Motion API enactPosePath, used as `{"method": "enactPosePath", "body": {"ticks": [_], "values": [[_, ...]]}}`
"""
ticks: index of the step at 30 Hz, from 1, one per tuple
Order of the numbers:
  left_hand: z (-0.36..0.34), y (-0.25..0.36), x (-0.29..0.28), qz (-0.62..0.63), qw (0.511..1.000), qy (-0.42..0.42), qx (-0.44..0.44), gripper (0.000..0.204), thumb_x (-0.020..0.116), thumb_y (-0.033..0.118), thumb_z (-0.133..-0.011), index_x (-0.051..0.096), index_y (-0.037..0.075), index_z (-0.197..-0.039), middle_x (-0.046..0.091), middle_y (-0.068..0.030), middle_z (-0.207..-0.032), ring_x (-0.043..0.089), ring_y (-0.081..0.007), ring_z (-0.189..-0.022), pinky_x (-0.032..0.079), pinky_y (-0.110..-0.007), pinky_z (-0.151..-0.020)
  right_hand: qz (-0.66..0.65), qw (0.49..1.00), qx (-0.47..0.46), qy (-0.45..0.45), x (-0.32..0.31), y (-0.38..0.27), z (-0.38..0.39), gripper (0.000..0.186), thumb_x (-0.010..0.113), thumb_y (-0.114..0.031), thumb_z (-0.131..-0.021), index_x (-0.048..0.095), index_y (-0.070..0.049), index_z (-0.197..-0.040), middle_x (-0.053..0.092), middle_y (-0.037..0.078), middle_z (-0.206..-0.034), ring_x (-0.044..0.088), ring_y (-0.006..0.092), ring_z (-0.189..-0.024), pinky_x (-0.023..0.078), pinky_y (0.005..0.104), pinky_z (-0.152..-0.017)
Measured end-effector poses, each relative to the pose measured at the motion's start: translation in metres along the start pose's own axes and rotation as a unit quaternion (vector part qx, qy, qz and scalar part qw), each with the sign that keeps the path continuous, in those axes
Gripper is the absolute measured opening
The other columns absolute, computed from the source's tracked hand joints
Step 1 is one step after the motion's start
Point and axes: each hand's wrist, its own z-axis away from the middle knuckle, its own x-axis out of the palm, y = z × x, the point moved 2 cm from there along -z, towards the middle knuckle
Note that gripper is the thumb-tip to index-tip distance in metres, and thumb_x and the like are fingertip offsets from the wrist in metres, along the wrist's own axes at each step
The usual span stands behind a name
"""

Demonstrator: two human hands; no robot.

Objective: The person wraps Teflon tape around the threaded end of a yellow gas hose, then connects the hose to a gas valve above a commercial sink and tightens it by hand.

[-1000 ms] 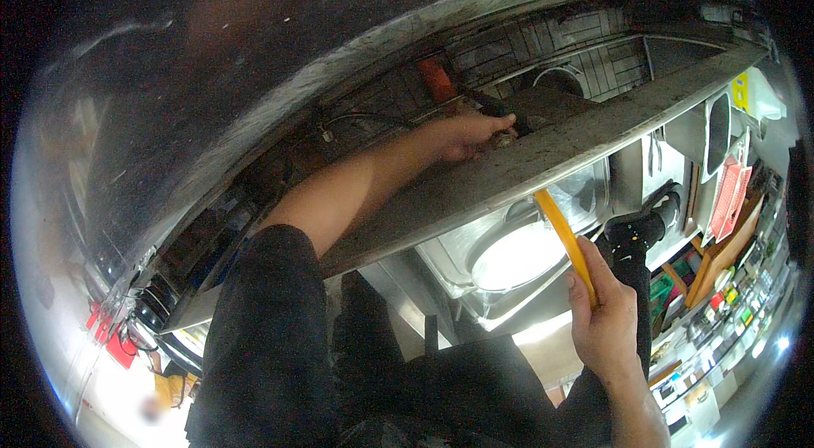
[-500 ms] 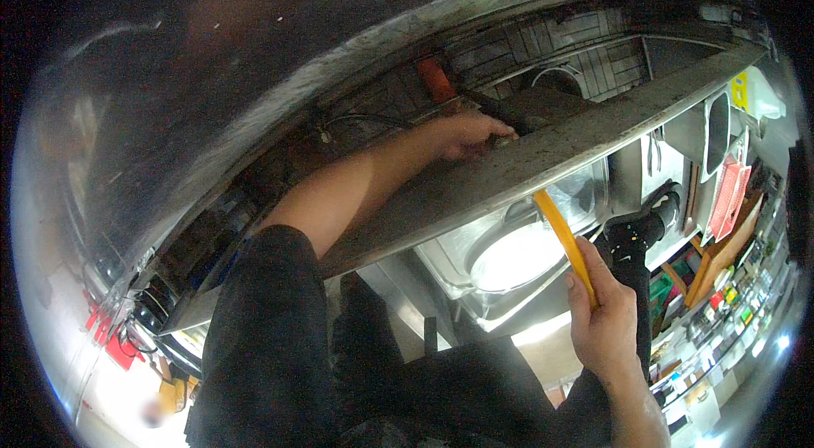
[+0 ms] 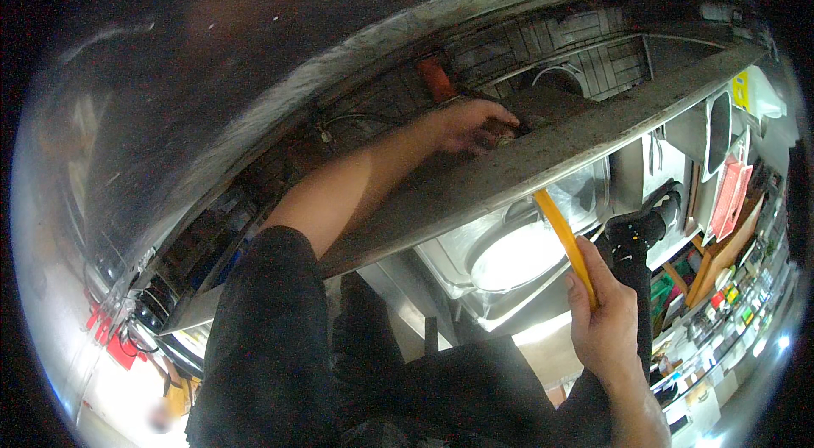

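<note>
My left hand [image 3: 473, 128] reaches into the dark gap above a dirty metal ledge [image 3: 585, 128]. Its thumb and fingers are curled round a small brass-coloured fitting [image 3: 506, 140], mostly hidden by the fingers. Just beyond the wrist is an orange-red block or pipe piece [image 3: 436, 79]. Below the ledge, my right hand [image 3: 604, 312] is closed on a flat yellow bar [image 3: 561, 232], thumb along one side. The bar slants up and left, and its upper end meets the ledge's lower edge; whether it goes on behind cannot be seen.
A large curved metal surface [image 3: 212, 66] hangs over the gap. A thin dark hose [image 3: 365, 116] runs behind my left forearm. Under the ledge are a shiny steel basin [image 3: 454, 266], my shoe [image 3: 640, 232] and a pink basket [image 3: 729, 198]. Crowded shelves [image 3: 721, 329] stand at right.
The fingers of my left hand have lifted and curled differently at the small fitting, the hand turning slightly. My right hand and the yellow bar stay where they were.
</note>
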Motion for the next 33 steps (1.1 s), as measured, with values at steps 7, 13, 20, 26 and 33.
{"method": "enactPosePath", "body": {"ticks": [7, 13, 20, 26, 33], "values": [[0.000, 0.002, 0.009, -0.063, 0.994, -0.051, 0.067, 0.043, 0.076, 0.035, -0.100, 0.071, 0.013, -0.136, 0.074, -0.0059, -0.122, 0.062, -0.0173, -0.091, 0.052, -0.033, -0.071, 0.005, 1.000, 0.017, -0.010, 0.001, 0.002, 0.000, 0.047, 0.065, -0.020, -0.108, 0.060, -0.006, -0.152, 0.076, 0.030, -0.110, 0.077, 0.0473, -0.094, 0.062, 0.0489, -0.081], [-0.003, 0.004, 0.006, -0.144, 0.985, 0.037, -0.089, 0.046, 0.075, 0.032, -0.101, 0.069, 0.009, -0.140, 0.074, -0.0047, -0.122, 0.061, -0.0133, -0.089, 0.052, -0.032, -0.069, 0.000, 1.000, 0.015, -0.011, 0.001, 0.001, 0.000, 0.047, 0.066, -0.018, -0.107, 0.060, -0.005, -0.152, 0.076, 0.031, -0.109, 0.078, 0.0470, -0.092, 0.062, 0.0493, -0.079], [0.000, -0.001, -0.004, -0.021, 0.998, -0.057, 0.008, 0.043, 0.071, 0.039, -0.107, 0.069, 0.011, -0.139, 0.075, -0.0038, -0.126, 0.064, -0.0138, -0.084, 0.052, -0.032, -0.067, -0.003, 1.000, 0.005, -0.001, 0.002, 0.000, 0.002, 0.048, 0.066, -0.017, -0.107, 0.060, -0.006, -0.153, 0.076, 0.031, -0.105, 0.078, 0.0477, -0.093, 0.062, 0.0496, -0.079], [0.003, 0.005, 0.003, -0.018, 0.994, -0.097, 0.052, 0.036, 0.068, 0.037, -0.109, 0.073, 0.013, -0.135, 0.075, -0.0053, -0.128, 0.066, -0.0136, -0.093, 0.055, -0.033, -0.072, -0.001, 1.000, 0.015, 0.001, 0.003, 0.000, 0.001, 0.045, 0.066, -0.017, -0.107, 0.062, -0.006, -0.151, 0.076, 0.030, -0.103, 0.078, 0.0475, -0.095, 0.062, 0.0483, -0.080], [-0.003, 0.003, 0.010, -0.172, 0.984, -0.041, -0.018, 0.037, 0.069, 0.035, -0.108, 0.074, 0.014, -0.137, 0.074, -0.0126, -0.134, 0.070, -0.0182, -0.108, 0.059, -0.033, -0.084, -0.004, 0.999, 0.033, -0.009, 0.002, -0.002, 0.001, 0.045, 0.067, -0.017, -0.107, 0.062, -0.006, -0.151, 0.076, 0.030, -0.105, 0.078, 0.0468, -0.095, 0.062, 0.0476, -0.080]]}}
